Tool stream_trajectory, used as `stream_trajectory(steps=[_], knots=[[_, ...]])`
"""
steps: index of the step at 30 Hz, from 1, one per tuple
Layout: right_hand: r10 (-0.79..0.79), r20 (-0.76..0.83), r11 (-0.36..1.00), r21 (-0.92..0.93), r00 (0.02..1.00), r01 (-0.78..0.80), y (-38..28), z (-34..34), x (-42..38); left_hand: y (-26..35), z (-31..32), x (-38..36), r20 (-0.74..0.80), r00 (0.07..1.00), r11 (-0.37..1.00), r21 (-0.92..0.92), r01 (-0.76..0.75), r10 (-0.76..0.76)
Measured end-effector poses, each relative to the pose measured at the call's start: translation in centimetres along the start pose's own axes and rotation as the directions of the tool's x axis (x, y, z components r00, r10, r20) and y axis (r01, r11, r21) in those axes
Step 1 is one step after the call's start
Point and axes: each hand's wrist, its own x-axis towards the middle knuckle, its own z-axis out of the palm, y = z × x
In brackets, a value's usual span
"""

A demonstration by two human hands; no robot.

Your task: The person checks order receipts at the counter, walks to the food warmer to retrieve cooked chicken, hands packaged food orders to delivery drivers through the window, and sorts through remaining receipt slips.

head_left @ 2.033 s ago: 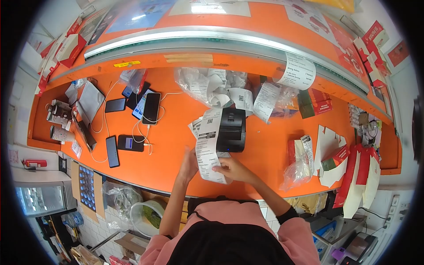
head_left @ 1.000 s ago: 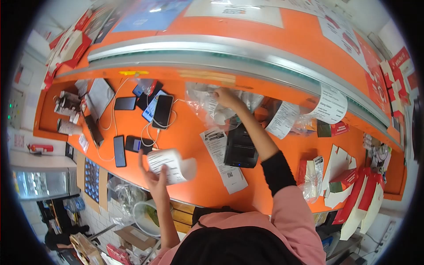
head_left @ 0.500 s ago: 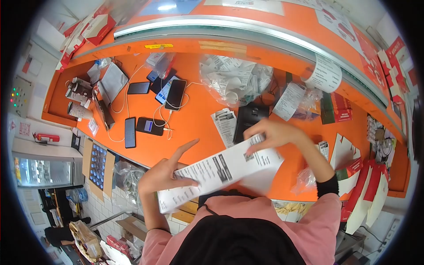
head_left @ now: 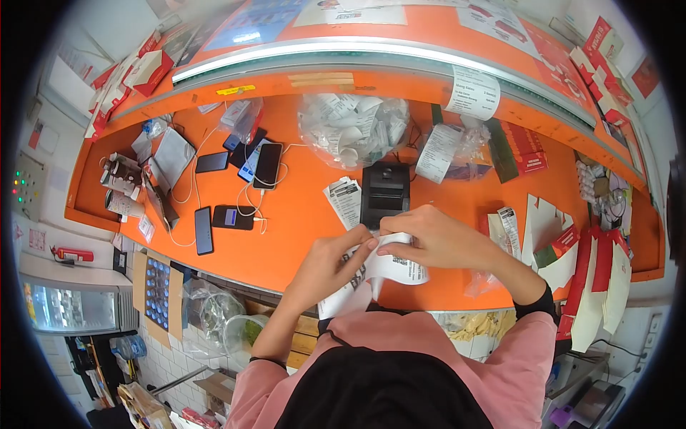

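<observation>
My left hand (head_left: 334, 263) pinches a long printed paper receipt (head_left: 400, 267) near its middle. Right beside it, my right hand (head_left: 423, 236) grips the same paper between thumb and fingers. The strip is bent, with one part hanging down to the left and another curling out at the right below my right hand. Just beyond my hands sits a black receipt printer (head_left: 385, 194) on the orange counter (head_left: 286, 250). Other printed slips (head_left: 343, 203) lie to the left of the printer.
Several phones (head_left: 266, 166) with white cables lie at the left. A clear bag of crumpled receipts (head_left: 354, 129) stands behind the printer. Red and white cartons (head_left: 554, 236) are at the right. A shelf edge (head_left: 343, 53) crosses above the counter.
My hands have come together from opposite ends of the paper. The strip, stretched out before, is now bent between them. The view has shifted, and the printer shows more fully.
</observation>
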Motion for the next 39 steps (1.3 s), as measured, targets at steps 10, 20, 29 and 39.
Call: stream_trajectory(steps=[10,20,29,39], knots=[[-0.458,-0.295,0.847,-0.432,0.839,0.311,-1.8,2.1,-3.8,0.4,-0.1,-1.3,0.088,0.982,0.976,-0.156,-0.152,0.167],[-0.739,-0.300,0.566,-0.762,0.604,0.314,-2.2,4.1,-4.0,-2.1,-0.2,-0.9,0.124,0.986,0.841,-0.540,-0.030,0.114],[-0.409,-0.466,0.912,-0.233,0.785,0.337,-0.5,2.4,-2.6,-2.8,-0.3,0.5,-0.035,0.997,0.994,-0.087,-0.068,0.065],[0.159,-0.227,0.979,0.159,0.961,-0.125,3.2,-6.1,-1.7,-4.2,-2.7,-0.3,-0.527,0.803,0.868,-0.496,-0.024,-0.279]])
